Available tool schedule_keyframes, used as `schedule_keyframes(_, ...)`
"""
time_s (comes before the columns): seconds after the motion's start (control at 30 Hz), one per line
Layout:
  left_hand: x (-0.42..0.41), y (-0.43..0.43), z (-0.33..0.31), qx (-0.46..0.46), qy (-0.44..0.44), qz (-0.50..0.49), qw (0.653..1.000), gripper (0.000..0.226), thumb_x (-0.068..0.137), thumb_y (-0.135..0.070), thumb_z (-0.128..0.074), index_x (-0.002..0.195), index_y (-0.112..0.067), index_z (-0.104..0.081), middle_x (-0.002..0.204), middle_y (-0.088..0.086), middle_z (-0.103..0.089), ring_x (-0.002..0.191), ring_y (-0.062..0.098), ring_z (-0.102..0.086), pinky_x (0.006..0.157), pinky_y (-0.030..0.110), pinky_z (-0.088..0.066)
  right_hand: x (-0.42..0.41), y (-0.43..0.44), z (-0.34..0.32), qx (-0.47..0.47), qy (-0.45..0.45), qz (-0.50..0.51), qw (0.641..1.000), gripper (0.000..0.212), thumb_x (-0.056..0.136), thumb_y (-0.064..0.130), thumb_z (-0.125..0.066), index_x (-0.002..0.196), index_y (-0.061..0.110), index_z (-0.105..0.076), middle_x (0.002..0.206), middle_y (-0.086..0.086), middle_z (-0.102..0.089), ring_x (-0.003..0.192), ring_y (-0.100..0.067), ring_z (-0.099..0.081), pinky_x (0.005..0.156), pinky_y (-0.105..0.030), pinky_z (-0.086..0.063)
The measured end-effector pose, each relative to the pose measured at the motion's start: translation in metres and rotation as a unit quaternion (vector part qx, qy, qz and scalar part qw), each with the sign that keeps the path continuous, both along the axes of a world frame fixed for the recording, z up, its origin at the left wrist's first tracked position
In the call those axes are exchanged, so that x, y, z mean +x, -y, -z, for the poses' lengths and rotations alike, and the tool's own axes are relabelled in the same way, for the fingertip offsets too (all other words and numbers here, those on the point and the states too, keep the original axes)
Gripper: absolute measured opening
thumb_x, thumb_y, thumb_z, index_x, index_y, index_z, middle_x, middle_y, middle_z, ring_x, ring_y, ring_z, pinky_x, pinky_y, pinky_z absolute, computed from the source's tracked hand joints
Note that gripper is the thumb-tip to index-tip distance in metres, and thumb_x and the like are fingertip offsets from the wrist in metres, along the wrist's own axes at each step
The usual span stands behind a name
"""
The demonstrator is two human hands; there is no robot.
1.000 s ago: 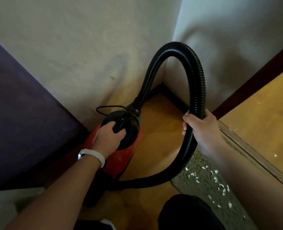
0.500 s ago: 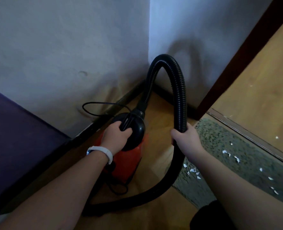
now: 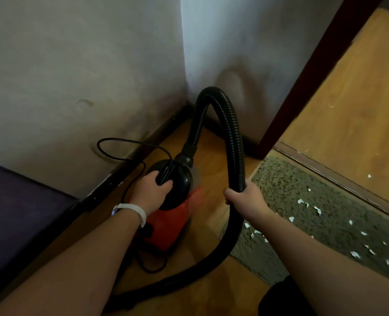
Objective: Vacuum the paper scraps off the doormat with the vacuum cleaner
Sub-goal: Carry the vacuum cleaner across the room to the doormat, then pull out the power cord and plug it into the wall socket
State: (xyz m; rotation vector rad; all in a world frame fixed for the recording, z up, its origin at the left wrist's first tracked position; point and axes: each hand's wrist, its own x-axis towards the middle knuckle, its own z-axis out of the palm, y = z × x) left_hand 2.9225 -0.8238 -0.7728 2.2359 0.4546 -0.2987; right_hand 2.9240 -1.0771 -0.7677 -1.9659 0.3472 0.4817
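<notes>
Now | L grip (image 3: 152,192) curled on vac handle (image 3: 166,171) | R grip (image 3: 246,201) round hose (image 3: 234,137)

Both bare arms extended forward and down from the bottom edge. The left hand (image 3: 151,192) lay knuckles up, fingers curled round the handle (image 3: 166,172) of the vacuum (image 3: 173,215); a white band (image 3: 135,210) circled that wrist. The right hand (image 3: 246,199), level with it and well apart to the right, was fisted round the hose (image 3: 237,156), its forearm coming in from the lower right.
</notes>
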Motion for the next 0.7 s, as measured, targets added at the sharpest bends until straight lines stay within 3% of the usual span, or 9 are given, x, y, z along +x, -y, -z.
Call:
schedule_keyframes(0.17, -0.005, -0.003, -0.001, -0.014, 0.007, 0.014, 1.0, 0.017, 0.092, -0.036, -0.062, 0.085, -0.02, -0.06, 0.08, 0.002, -0.065, 0.076, 0.019, -0.064, 0.07, 0.041, -0.056, 0.002, -0.004, -0.004, -0.002, 0.019, 0.017, 1.0, 0.019, 0.079, 0.016, -0.069, 0.09, 0.004, -0.059, 0.078, -0.013, -0.068, 0.063, -0.017, -0.06, 0.058, -0.03, -0.049)
schedule_keyframes(0.23, -0.01, -0.01, -0.001, -0.013, 0.003, 0.033, 0.999, 0.015, 0.092, -0.041, -0.062, 0.099, -0.028, -0.061, 0.089, -0.004, -0.067, 0.084, 0.015, -0.065, 0.076, 0.043, -0.058, 0.001, -0.004, -0.009, 0.003, 0.023, 0.017, 1.0, 0.021, 0.078, 0.015, -0.07, 0.091, 0.001, -0.059, 0.082, -0.017, -0.069, 0.064, -0.02, -0.061, 0.059, -0.033, -0.051)
schedule_keyframes(0.33, -0.021, -0.023, -0.002, -0.006, -0.039, 0.051, 0.998, 0.048, 0.09, -0.048, -0.062, 0.132, -0.03, -0.05, 0.116, -0.005, -0.063, 0.107, 0.017, -0.06, 0.091, 0.042, -0.054, -0.006, -0.003, -0.015, 0.014, 0.021, 0.024, 0.999, 0.02, 0.082, 0.015, -0.07, 0.093, 0.006, -0.057, 0.088, -0.02, -0.069, 0.075, -0.029, -0.067, 0.068, -0.04, -0.055)
schedule_keyframes(0.43, -0.036, -0.036, -0.004, -0.002, -0.075, 0.065, 0.995, 0.061, 0.088, -0.05, -0.066, 0.141, -0.029, -0.043, 0.131, -0.005, -0.056, 0.12, 0.018, -0.054, 0.097, 0.04, -0.051, -0.012, -0.001, -0.025, 0.015, 0.034, 0.052, 0.998, 0.019, 0.085, 0.016, -0.07, 0.093, 0.012, -0.053, 0.093, -0.024, -0.066, 0.079, -0.036, -0.067, 0.072, -0.048, -0.057)
schedule_keyframes(0.5, -0.044, -0.043, -0.007, 0.007, -0.106, 0.074, 0.992, 0.059, 0.087, -0.045, -0.069, 0.139, -0.028, -0.046, 0.129, -0.006, -0.055, 0.119, 0.017, -0.054, 0.091, 0.032, -0.05, -0.017, -0.001, -0.033, 0.014, 0.046, 0.071, 0.996, 0.02, 0.084, 0.017, -0.07, 0.092, 0.013, -0.052, 0.094, -0.027, -0.064, 0.075, -0.035, -0.063, 0.073, -0.053, -0.057)
schedule_keyframes(0.57, -0.052, -0.046, -0.01, 0.025, -0.134, 0.079, 0.987, 0.046, 0.09, -0.036, -0.069, 0.131, -0.024, -0.052, 0.111, -0.009, -0.058, 0.101, 0.014, -0.057, 0.077, 0.025, -0.045, -0.024, -0.004, -0.039, 0.006, 0.058, 0.071, 0.996, 0.021, 0.083, 0.018, -0.072, 0.09, 0.013, -0.052, 0.092, -0.025, -0.063, 0.077, -0.038, -0.063, 0.073, -0.053, -0.057)
schedule_keyframes(0.63, -0.061, -0.049, -0.01, 0.071, -0.132, 0.091, 0.984, 0.015, 0.093, -0.032, -0.066, 0.101, -0.023, -0.057, 0.083, -0.008, -0.058, 0.08, 0.014, -0.056, 0.062, 0.024, -0.04, -0.031, -0.008, -0.044, -0.002, 0.065, 0.059, 0.996, 0.023, 0.084, 0.019, -0.073, 0.092, 0.014, -0.052, 0.087, -0.018, -0.06, 0.078, -0.036, -0.062, 0.069, -0.048, -0.057)
schedule_keyframes(0.7, -0.071, -0.051, -0.012, 0.087, -0.104, 0.089, 0.987, 0.028, 0.095, -0.031, -0.063, 0.072, -0.02, -0.05, 0.064, -0.004, -0.051, 0.065, 0.016, -0.054, 0.054, 0.026, -0.036, -0.037, -0.013, -0.048, -0.003, 0.078, 0.065, 0.995, 0.027, 0.085, 0.019, -0.073, 0.1, 0.018, -0.051, 0.088, -0.006, -0.058, 0.08, -0.025, -0.06, 0.069, -0.04, -0.055)
